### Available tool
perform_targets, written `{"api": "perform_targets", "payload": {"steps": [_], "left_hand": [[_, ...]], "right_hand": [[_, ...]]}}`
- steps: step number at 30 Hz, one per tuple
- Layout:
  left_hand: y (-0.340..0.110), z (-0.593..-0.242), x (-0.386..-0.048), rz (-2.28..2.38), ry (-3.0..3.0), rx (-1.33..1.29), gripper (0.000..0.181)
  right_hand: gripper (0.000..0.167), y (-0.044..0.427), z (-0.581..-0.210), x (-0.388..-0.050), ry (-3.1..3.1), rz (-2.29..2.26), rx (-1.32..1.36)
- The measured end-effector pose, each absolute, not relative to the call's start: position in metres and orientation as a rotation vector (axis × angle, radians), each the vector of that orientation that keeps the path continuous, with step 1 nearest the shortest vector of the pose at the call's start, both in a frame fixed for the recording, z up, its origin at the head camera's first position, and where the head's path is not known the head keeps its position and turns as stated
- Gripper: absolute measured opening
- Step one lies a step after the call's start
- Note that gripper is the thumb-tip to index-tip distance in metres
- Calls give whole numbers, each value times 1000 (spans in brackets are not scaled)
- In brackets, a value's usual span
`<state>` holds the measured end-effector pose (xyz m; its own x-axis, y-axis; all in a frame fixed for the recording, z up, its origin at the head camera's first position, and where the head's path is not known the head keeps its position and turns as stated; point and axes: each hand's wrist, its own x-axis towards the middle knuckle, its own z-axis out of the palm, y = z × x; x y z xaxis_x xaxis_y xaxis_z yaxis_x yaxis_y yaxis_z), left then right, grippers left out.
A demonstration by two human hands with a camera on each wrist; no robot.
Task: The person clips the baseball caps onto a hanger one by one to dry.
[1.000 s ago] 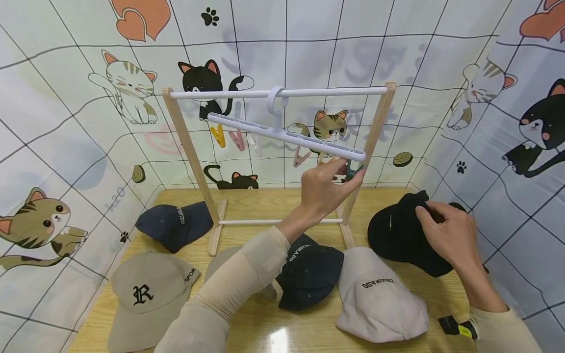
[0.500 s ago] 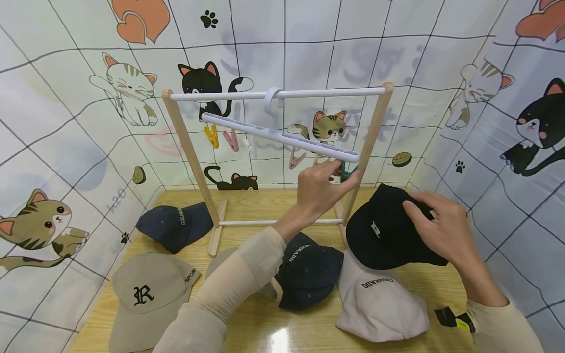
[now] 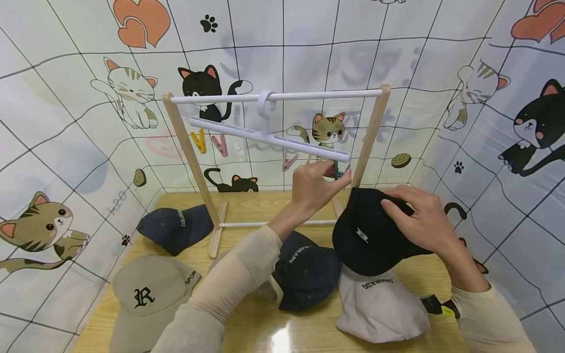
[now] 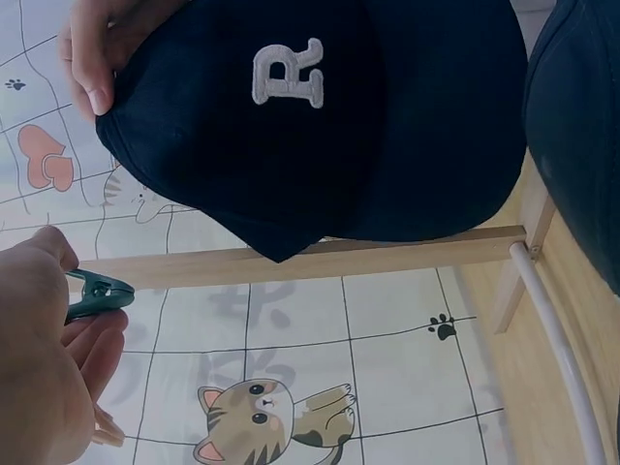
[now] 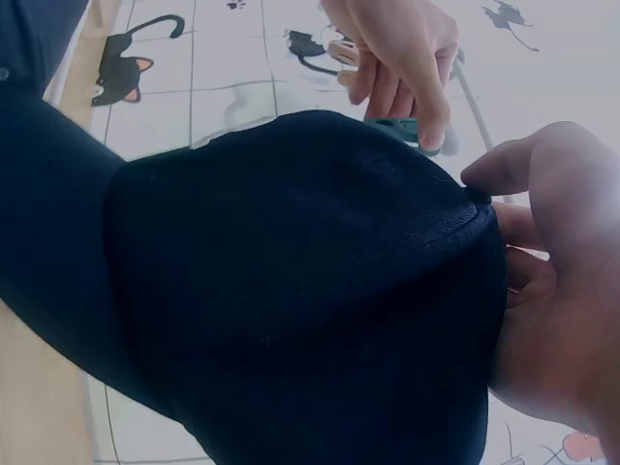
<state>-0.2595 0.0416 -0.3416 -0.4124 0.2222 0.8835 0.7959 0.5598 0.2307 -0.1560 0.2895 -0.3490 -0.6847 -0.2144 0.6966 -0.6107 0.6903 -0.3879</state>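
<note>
Clips (image 3: 198, 141) hung along the tilted hanger (image 3: 300, 147), and below its right end the left hand (image 3: 313, 189) pinched the green clip (image 4: 102, 294) between thumb and fingers. Farther right, the right hand (image 3: 421, 215) clamped thumb and fingers on the black cap (image 3: 368, 238), partly hiding the pale cap (image 3: 381, 311).

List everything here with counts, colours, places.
Black cap: one, black, right
Navy caps: two, navy, left and middle
Beige caps: two, beige, front left and middle (mostly hidden)
Pale cap: one, whitish, front right
Rack: one, wood and white, centre
Hanger: one, white, on rack
Clips: six, multicoloured, under hanger
Table: one, tan, underneath
Backdrop: one, white, behind
Strap: one, black, right
Sleeves: two, beige, foreground
Left hand: one, pinching green clip
Right hand: one, gripping black cap
</note>
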Motion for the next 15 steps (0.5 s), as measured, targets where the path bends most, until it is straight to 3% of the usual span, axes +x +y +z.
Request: {"api": "perform_targets", "payload": {"steps": [15], "left_hand": [[39, -334, -260, -883, -1989, -774, 27]], "right_hand": [[23, 265, -336, -175, -2251, 688, 766]]}}
